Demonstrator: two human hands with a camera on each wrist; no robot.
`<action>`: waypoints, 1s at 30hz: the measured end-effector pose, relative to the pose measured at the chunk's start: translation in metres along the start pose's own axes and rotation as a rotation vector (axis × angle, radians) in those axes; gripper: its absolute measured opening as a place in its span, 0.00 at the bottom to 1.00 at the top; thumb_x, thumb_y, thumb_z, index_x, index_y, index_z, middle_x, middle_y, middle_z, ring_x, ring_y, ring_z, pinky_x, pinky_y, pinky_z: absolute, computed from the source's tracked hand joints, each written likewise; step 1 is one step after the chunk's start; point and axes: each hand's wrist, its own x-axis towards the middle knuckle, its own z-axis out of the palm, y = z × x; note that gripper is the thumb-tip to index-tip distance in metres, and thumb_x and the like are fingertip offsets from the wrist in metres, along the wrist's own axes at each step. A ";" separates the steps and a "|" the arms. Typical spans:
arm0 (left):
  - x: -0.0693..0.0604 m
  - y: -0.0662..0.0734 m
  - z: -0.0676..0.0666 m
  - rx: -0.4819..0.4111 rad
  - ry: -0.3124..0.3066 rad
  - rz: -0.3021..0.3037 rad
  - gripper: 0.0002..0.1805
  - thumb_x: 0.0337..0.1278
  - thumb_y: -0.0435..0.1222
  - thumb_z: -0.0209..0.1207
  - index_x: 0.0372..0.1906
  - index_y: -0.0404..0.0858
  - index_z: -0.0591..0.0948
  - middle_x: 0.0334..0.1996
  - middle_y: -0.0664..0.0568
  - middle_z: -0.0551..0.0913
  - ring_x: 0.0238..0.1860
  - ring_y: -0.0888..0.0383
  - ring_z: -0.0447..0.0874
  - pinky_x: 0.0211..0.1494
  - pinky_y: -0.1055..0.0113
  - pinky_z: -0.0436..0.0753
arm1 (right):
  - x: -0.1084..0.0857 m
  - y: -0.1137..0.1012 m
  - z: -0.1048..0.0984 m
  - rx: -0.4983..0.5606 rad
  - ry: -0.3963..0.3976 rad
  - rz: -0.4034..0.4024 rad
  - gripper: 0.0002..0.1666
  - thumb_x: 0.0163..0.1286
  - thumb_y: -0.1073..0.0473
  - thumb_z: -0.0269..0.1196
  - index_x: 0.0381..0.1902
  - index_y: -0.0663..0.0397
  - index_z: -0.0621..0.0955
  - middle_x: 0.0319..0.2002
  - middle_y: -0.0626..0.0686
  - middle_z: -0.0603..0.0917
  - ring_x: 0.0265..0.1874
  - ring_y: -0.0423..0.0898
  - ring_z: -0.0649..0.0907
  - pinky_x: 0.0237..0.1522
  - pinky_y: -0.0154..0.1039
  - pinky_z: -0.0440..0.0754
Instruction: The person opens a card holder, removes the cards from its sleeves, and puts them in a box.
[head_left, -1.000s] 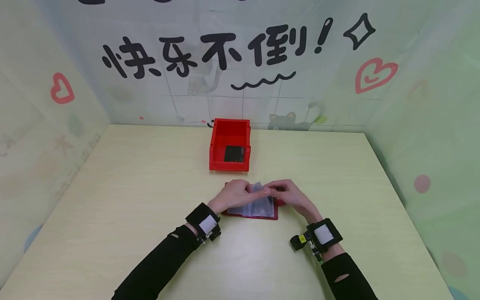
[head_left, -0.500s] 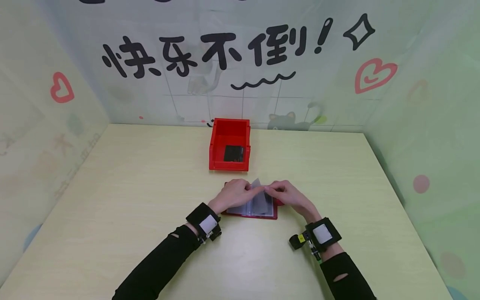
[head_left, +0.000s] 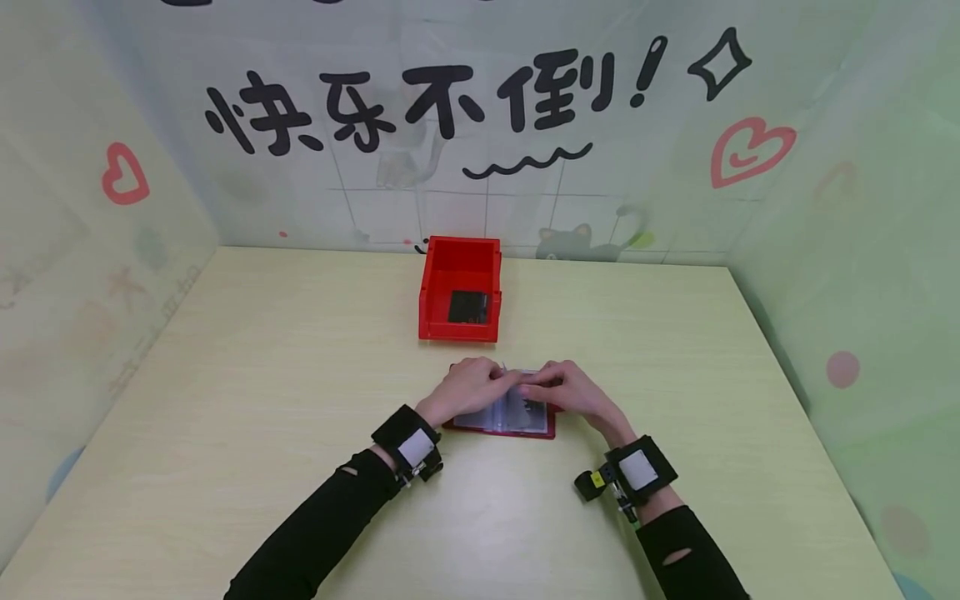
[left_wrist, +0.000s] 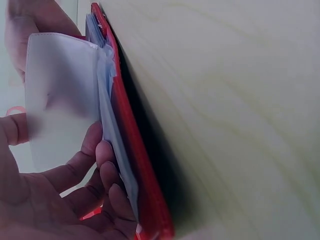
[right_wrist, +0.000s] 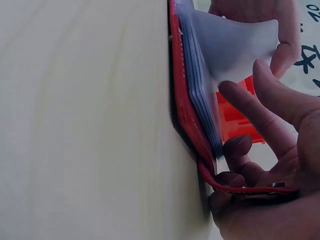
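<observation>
A red card holder (head_left: 553, 432) lies open on the table, its clear sleeve pages spread. One translucent page (left_wrist: 62, 65) stands up between the hands. My left hand (head_left: 468, 390) holds the left-hand pages, its fingers (left_wrist: 120, 200) bent against them and its thumb at the raised page's free edge. At the right half, my right hand (head_left: 573, 392) has its thumb and index finger extended at the raised page; its other fingers (right_wrist: 239, 146) lie by the page stack. A red strap (right_wrist: 245, 190) runs under that hand. Whether the right fingertips pinch the page is hidden.
A red bin (head_left: 459, 333) stands behind the card holder, with a black flat item (head_left: 468, 307) inside. Printed curtains enclose the pale table (head_left: 300, 333) at the back and sides. Black cameras (head_left: 592, 485) are strapped to both wrists.
The raised page has dropped lower and no longer sticks up above the hands. My right hand has shifted slightly left, its thumb now lower over the page. The left hand stays nearly still.
</observation>
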 end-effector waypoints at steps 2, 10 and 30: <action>0.000 0.000 0.000 -0.009 -0.006 0.003 0.22 0.69 0.52 0.51 0.30 0.41 0.84 0.17 0.54 0.68 0.28 0.58 0.71 0.31 0.67 0.64 | 0.000 -0.001 0.001 -0.006 0.013 0.004 0.16 0.69 0.57 0.66 0.50 0.61 0.87 0.31 0.49 0.76 0.36 0.47 0.72 0.36 0.35 0.68; 0.001 -0.009 -0.004 -0.049 0.001 0.038 0.17 0.70 0.42 0.53 0.24 0.40 0.77 0.15 0.53 0.67 0.22 0.58 0.67 0.28 0.69 0.62 | 0.000 -0.003 0.004 -0.008 0.046 0.023 0.17 0.66 0.57 0.69 0.51 0.58 0.86 0.25 0.48 0.70 0.29 0.45 0.70 0.30 0.32 0.65; -0.008 -0.021 -0.017 0.028 0.105 -0.061 0.10 0.64 0.36 0.64 0.44 0.34 0.82 0.32 0.45 0.83 0.34 0.54 0.79 0.37 0.66 0.78 | 0.003 -0.004 0.005 -0.191 0.086 0.100 0.31 0.60 0.60 0.74 0.61 0.56 0.78 0.32 0.54 0.70 0.37 0.48 0.72 0.36 0.38 0.67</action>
